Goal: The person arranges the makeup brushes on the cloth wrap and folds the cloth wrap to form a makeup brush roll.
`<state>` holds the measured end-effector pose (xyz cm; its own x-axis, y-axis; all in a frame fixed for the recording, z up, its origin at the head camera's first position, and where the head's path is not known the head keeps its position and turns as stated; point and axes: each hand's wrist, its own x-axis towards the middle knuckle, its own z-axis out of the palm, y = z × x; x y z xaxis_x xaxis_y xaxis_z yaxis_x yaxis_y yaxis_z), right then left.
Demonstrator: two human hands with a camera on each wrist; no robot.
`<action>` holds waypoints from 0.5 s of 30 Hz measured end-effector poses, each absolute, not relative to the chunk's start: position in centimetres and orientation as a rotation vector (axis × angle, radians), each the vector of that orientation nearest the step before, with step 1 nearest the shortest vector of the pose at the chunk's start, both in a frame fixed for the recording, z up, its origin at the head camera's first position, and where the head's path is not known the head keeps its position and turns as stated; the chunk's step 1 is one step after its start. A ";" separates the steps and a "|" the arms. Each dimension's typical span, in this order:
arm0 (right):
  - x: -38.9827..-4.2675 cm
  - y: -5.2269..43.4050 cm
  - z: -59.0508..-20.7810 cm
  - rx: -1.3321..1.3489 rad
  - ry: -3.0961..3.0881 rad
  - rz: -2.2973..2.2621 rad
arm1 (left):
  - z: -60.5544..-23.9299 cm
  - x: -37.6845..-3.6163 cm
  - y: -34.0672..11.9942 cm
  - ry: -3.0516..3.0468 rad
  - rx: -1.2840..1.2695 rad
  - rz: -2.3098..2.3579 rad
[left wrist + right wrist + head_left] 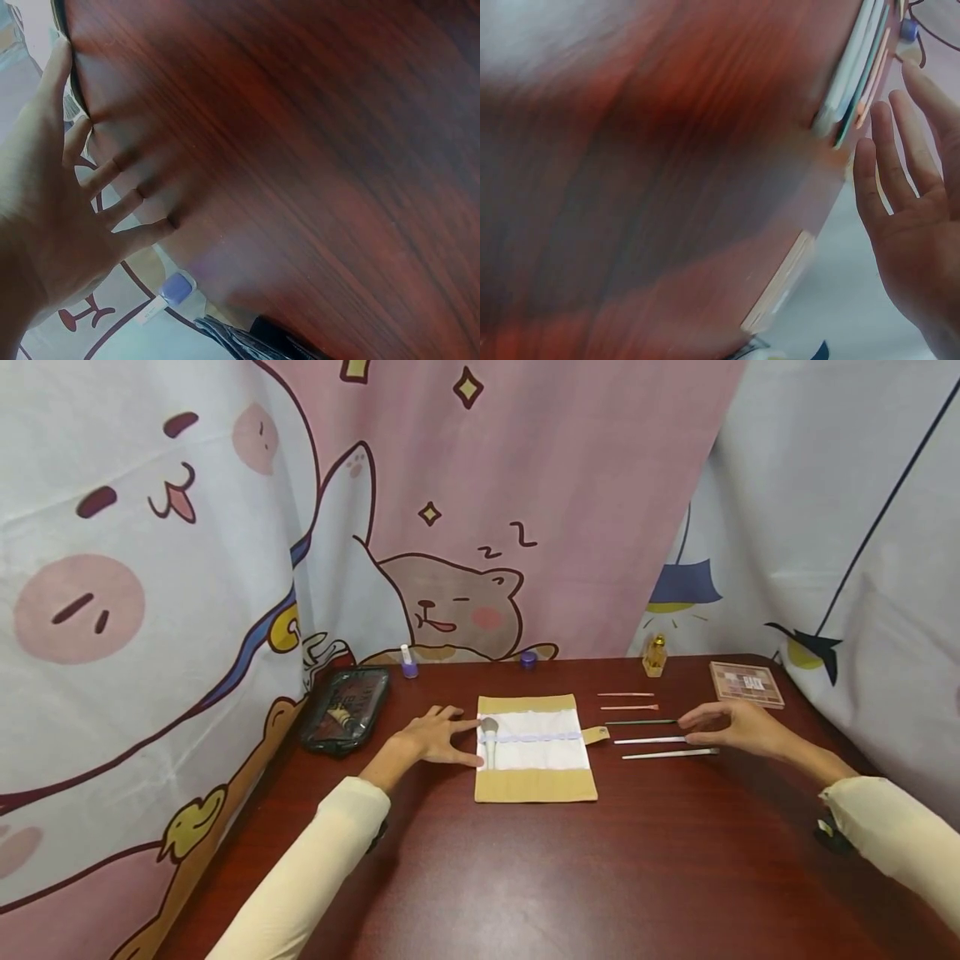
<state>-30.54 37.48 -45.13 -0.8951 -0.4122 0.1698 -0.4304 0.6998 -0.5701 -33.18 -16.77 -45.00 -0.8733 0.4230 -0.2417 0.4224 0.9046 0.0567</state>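
Note:
A tan fabric brush roll [536, 785] lies unfolded on the table, its white inside with pockets facing up. One makeup brush [491, 743] sits at the roll's left end, bristles toward the back. My left hand [435, 735] has its fingers spread, with thumb and index finger touching the roll's left edge. To the right of the roll lie several slim brushes: a white brush [666, 754], a pale lilac brush [647, 741], a dark green brush [637, 722] and pink brushes [628, 707]. My right hand [738, 727] hovers over their right ends, fingers loosely bent, holding nothing.
A black clear-topped pouch [347, 706] lies at the back left, beside a purple nail polish bottle [408, 664]. Toward the back stand a small purple jar [528, 659], a gold perfume bottle [655, 657] and an eyeshadow palette [746, 684]. Printed curtains hang around the table [525, 877].

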 end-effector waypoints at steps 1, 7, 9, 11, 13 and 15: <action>-30.4 37.8 -45.3 0.695 -2.870 0.951 | -45.0 -33.1 -16.8 2.820 0.636 0.006; -29.8 39.3 -46.0 0.677 -2.844 0.871 | -44.9 -33.1 -16.8 2.818 0.640 -0.002; -29.8 39.7 -46.3 0.653 -2.861 0.846 | -44.8 -33.1 -16.9 2.819 0.642 -0.008; -29.7 40.0 -46.6 0.627 -2.884 0.823 | -44.8 -33.1 -16.9 2.820 0.643 -0.008; -29.6 40.2 -46.8 0.614 -2.902 0.822 | -44.8 -33.1 -16.8 2.817 0.643 -0.007; -29.6 40.3 -47.0 0.632 -2.913 0.807 | -44.9 -33.1 -16.8 2.811 0.639 -0.011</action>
<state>-29.55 40.29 -46.99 -0.9149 -0.3718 0.1575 -0.3998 0.7798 -0.4817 -33.14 -16.79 -44.91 -0.8700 0.4244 -0.2512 0.4263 0.9032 0.0495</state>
